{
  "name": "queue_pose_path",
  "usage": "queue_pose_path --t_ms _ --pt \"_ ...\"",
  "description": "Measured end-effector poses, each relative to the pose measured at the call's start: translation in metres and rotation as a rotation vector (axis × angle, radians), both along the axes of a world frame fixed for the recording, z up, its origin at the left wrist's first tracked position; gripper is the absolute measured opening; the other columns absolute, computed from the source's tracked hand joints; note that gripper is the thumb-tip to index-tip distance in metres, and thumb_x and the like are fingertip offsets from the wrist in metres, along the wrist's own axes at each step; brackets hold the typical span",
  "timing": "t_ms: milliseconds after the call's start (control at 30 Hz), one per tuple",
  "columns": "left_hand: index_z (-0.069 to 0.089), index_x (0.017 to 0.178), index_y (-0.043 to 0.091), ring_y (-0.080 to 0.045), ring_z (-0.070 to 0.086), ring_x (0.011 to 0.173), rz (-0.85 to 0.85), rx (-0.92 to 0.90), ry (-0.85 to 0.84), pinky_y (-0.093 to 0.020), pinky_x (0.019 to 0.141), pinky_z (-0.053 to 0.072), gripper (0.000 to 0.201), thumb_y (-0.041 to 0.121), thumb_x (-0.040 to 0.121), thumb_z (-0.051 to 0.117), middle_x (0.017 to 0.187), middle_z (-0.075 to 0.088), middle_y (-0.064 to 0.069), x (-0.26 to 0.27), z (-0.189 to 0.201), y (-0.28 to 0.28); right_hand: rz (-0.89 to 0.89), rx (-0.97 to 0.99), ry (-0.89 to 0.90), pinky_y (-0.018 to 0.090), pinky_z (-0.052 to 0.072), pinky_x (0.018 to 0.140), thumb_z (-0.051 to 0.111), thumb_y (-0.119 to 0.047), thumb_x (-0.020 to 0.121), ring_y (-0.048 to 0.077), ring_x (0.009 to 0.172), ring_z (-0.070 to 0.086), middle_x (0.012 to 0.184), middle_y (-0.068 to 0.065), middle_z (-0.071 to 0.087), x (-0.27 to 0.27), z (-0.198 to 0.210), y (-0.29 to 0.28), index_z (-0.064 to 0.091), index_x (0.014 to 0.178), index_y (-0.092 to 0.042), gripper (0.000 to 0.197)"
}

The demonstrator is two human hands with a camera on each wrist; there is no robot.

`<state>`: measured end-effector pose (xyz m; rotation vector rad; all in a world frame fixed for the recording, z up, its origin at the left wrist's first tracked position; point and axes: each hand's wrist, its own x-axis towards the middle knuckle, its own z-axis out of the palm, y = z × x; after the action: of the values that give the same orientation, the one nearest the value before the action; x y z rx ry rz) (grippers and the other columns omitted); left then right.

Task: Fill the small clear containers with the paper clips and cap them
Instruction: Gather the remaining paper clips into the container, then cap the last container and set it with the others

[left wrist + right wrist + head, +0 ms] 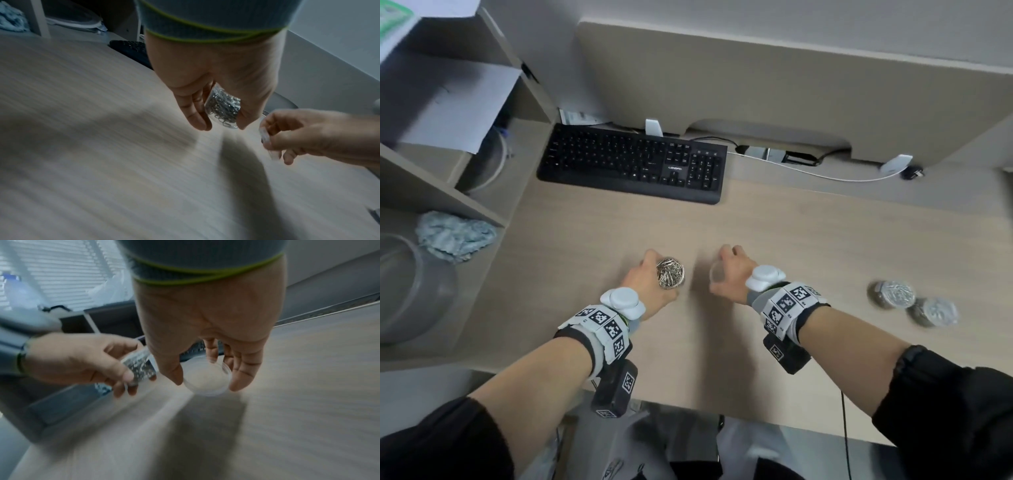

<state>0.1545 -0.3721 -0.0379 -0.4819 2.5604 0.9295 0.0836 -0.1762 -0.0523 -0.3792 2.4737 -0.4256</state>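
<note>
My left hand grips a small clear container full of silver paper clips, held above the desk with its mouth uncovered. In the left wrist view the container sits between my fingers and thumb. My right hand holds a round clear cap just to the right of it, about a hand's width away. The right wrist view shows the cap pinched by its rim, and the filled container to its left. Two more clip-filled containers stand on the desk at the right.
A black keyboard lies at the back of the wooden desk. A white cable runs behind it. Shelves with a crumpled cloth and a large clear jar stand at the left.
</note>
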Motion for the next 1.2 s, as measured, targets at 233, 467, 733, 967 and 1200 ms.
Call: queue_pose_path --t_ms 233,467,733,967,1200 --pt "0.047 0.120 0.022 -0.021 0.060 0.091 0.051 0.078 0.062 -0.025 0.075 0.043 0.058 0.028 0.072 0.079 0.104 0.064 0.002 -0.006 0.024 -0.011 -0.111 -0.346 0.070 0.035 0.048 0.080 0.071 -0.035 0.078 0.026 0.086 0.057 0.101 0.001 0.050 -0.024 0.056 -0.029 0.048 0.113 -0.020 0.044" --pt "0.047 0.118 0.022 -0.019 0.060 0.087 0.073 0.115 0.112 -0.025 0.066 0.040 0.058 0.035 0.072 0.079 0.098 0.063 0.004 -0.008 0.042 -0.021 -0.040 -0.433 0.093 0.038 0.046 0.077 0.075 -0.034 0.078 0.024 0.088 0.055 0.088 0.004 0.059 -0.016 0.088 -0.064 0.054 0.082 -0.013 0.030" --pt "0.048 0.113 0.022 -0.016 0.062 0.082 0.094 0.158 0.135 -0.024 0.060 0.044 0.053 0.031 0.071 0.079 0.093 0.065 0.004 -0.008 0.056 -0.037 0.033 -0.488 0.061 0.046 0.050 0.082 0.075 -0.028 0.076 0.024 0.093 0.056 0.100 0.005 0.059 -0.011 0.090 -0.083 0.053 0.089 -0.019 0.027" --pt "0.052 0.108 0.025 -0.010 0.062 0.081 0.089 0.206 0.166 -0.025 0.064 0.047 0.048 0.031 0.071 0.082 0.091 0.064 0.010 -0.010 0.062 -0.051 0.117 -0.425 0.039 0.033 0.046 0.085 0.074 -0.024 0.082 0.017 0.091 0.053 0.106 -0.004 0.052 -0.010 0.103 -0.094 0.054 0.114 -0.016 0.039" --pt "0.057 0.112 0.029 -0.007 0.065 0.083 0.058 0.251 0.163 -0.021 0.068 0.046 0.051 0.032 0.068 0.083 0.094 0.068 0.011 -0.014 0.063 -0.064 0.225 -0.360 0.023 0.032 0.044 0.093 0.073 -0.018 0.080 0.013 0.099 0.050 0.126 0.001 0.056 -0.016 0.106 -0.103 0.052 0.129 -0.020 0.053"
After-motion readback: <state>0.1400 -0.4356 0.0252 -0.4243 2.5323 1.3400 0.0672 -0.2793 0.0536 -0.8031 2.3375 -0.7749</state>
